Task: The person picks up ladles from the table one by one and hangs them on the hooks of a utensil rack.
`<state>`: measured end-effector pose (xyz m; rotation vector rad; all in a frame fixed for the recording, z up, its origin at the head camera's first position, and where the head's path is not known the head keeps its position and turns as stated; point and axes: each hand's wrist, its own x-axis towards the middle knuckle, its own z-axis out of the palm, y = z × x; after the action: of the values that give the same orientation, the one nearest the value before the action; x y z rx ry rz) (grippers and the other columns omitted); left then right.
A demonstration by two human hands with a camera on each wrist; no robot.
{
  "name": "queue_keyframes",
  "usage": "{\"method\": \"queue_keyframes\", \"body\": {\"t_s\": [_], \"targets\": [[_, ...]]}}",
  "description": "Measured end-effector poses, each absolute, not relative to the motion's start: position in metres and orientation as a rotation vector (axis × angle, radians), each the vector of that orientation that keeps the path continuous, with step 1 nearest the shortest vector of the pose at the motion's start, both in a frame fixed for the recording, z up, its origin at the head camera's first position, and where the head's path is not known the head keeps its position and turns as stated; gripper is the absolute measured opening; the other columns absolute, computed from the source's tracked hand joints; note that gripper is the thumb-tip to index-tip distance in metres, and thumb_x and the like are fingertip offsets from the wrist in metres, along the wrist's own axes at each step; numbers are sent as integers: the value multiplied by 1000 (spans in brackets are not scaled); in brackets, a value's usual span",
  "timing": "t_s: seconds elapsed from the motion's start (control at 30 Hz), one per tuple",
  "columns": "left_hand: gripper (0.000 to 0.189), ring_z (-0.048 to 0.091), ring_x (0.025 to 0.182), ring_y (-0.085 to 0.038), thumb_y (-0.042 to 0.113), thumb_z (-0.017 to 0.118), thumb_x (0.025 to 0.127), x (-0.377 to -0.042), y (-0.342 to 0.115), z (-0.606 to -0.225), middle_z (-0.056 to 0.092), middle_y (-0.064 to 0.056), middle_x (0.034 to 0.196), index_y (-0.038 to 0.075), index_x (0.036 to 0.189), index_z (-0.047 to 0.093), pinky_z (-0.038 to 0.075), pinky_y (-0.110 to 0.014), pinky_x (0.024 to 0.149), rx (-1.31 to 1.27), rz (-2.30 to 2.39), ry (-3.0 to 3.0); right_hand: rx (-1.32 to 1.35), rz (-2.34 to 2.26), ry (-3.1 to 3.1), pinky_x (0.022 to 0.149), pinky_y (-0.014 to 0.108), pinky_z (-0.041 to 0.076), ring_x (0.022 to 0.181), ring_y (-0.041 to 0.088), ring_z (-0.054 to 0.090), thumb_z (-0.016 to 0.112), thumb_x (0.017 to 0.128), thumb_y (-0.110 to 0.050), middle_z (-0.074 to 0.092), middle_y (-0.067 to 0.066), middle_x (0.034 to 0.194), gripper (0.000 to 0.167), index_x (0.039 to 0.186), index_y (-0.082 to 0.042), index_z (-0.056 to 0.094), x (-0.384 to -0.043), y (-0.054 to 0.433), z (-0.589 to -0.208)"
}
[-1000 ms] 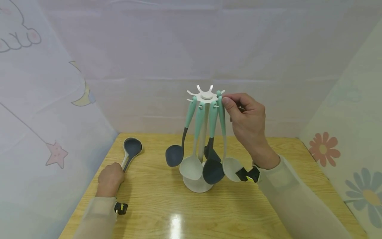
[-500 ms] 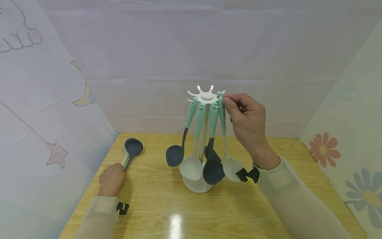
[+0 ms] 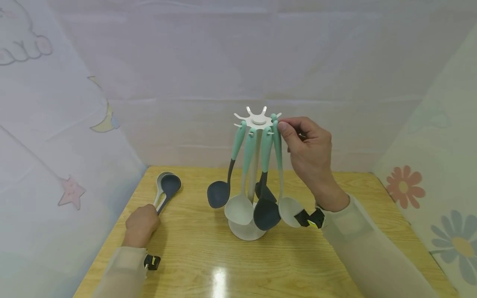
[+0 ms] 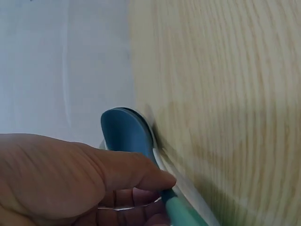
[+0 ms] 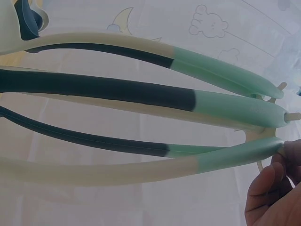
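My left hand (image 3: 142, 223) grips a bundle over the table's (image 3: 193, 256) left side: one dark ladle (image 3: 171, 184) on top, at least one white ladle (image 3: 159, 190) beneath; the exact number is hidden. One white rack (image 3: 258, 119) stands upright at centre, carrying five green-handled utensils: three dark-headed (image 3: 218, 194), two white-headed (image 3: 239, 210). My right hand (image 3: 311, 145) pinches one green handle (image 3: 277, 145), that of the rightmost white-headed utensil, near its tip. Two black wrist devices (image 3: 152, 262): one per wrist.
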<state>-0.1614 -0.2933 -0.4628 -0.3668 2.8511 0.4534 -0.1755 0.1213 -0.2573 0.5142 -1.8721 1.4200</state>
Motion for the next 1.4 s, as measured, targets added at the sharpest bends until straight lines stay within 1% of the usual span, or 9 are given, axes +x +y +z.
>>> {"method": "queue_keyframes", "body": {"t_s": [0.13,0.27,0.5,0.63,0.8,0.93,1.17,1.3,1.4], "targets": [[18,55,62,-27,2,52,95,-159,-291,-458,59,-14,72,0,79,59,46,-38,52,-302,449,2844,512,1423,-1872,54,17,45,60,8,54,74,100,-9,74,-1,84,12,103,1,79,-175,122,-257],[10,55,64,-27,3,56,98,-157,-288,-457,60,-13,76,-6,96,59,45,-37,54,-183,466,2827,515,1429,-1872,54,18,45,60,7,54,74,100,-9,74,0,84,12,103,1,79,-175,122,-257],[9,45,59,-18,9,60,103,-156,-276,-459,57,-5,74,4,110,60,38,-31,56,45,667,2772,524,1437,-1866,55,18,45,60,7,53,73,101,-9,74,-2,84,13,103,2,79,-174,123,-256],[14,50,57,-15,15,60,106,-158,-268,-457,64,-4,80,6,113,67,44,-30,56,61,874,2706,531,1437,-1865,54,18,45,60,7,53,73,100,-9,75,-2,84,13,103,2,79,-175,122,-256],[25,68,80,-25,18,56,110,-161,-260,-448,71,-11,104,1,123,70,61,-38,69,101,1149,2639,531,1436,-1856,54,18,45,58,7,53,73,100,-8,74,0,82,12,102,2,79,-174,122,-256],[28,72,95,-29,12,57,109,-164,-255,-440,73,-16,111,0,132,68,64,-43,78,156,1270,2634,525,1441,-1858,54,18,45,58,7,53,73,101,-9,74,1,83,13,102,2,79,-174,122,-256],[24,70,78,-13,17,72,102,-166,-248,-429,78,-3,101,9,124,76,59,-32,68,246,1132,2928,494,1468,-1879,55,18,47,64,11,56,74,100,-11,75,3,86,14,103,1,79,-174,121,-256],[22,72,87,-18,15,78,97,-167,-244,-429,75,-4,107,9,118,80,61,-35,73,323,1101,3099,473,1485,-1898,55,18,48,67,11,58,75,100,-14,75,0,87,16,105,0,79,-174,122,-257],[22,74,92,-23,15,79,96,-167,-241,-427,76,-6,108,10,117,80,63,-40,76,345,1127,3157,465,1472,-1908,55,19,48,65,11,57,75,100,-15,73,-8,83,16,105,-1,80,-174,124,-257]]}}
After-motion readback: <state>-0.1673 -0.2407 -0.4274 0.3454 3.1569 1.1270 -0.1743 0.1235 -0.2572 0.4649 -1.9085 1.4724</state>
